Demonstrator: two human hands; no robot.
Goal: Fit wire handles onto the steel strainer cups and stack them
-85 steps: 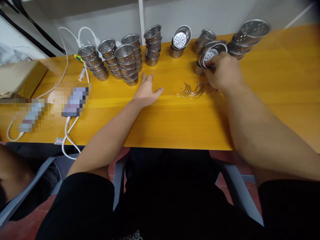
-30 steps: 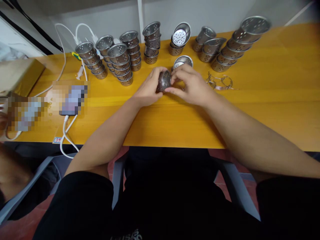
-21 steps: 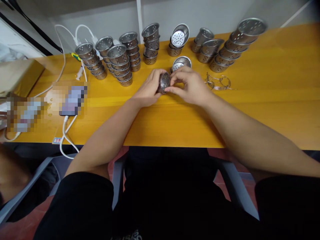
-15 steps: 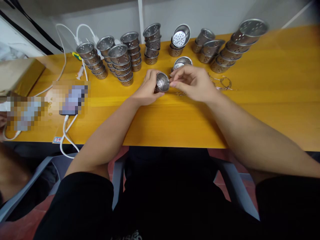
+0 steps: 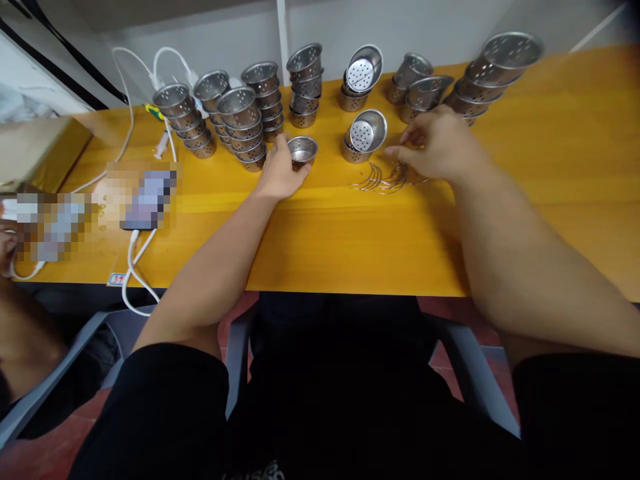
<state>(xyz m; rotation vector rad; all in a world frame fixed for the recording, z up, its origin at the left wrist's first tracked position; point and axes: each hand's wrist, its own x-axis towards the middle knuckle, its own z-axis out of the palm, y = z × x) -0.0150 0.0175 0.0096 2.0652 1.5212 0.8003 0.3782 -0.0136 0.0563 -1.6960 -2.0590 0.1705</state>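
My left hand (image 5: pixel 283 170) is closed on the rim and side of a small perforated metal cup (image 5: pixel 303 151), which stands upright at table height. To the right, my right hand (image 5: pixel 435 143) hovers over the table with its fingers loosely bent and thumb apart, and I see nothing held in it. Thin curved metal wires (image 5: pixel 383 179) lie in a loose group just left of and below that hand, partly covered by it. Close by on the left, one perforated cup (image 5: pixel 369 131) leans tilted inside another.
Stacks of perforated cups (image 5: pixel 237 110) stand along the back, with a tall leaning stack (image 5: pixel 510 53) at the right. A phone (image 5: pixel 149 200) with a white cable (image 5: pixel 127 280) lies at left, near a cardboard box (image 5: pixel 55 153). Another person's arm (image 5: pixel 25 340) shows at far left.
My left hand has lowered the cup leftward and turned it upright. My right hand has moved away from the cup to the right, uncovering the curved wires and the tilted cups.
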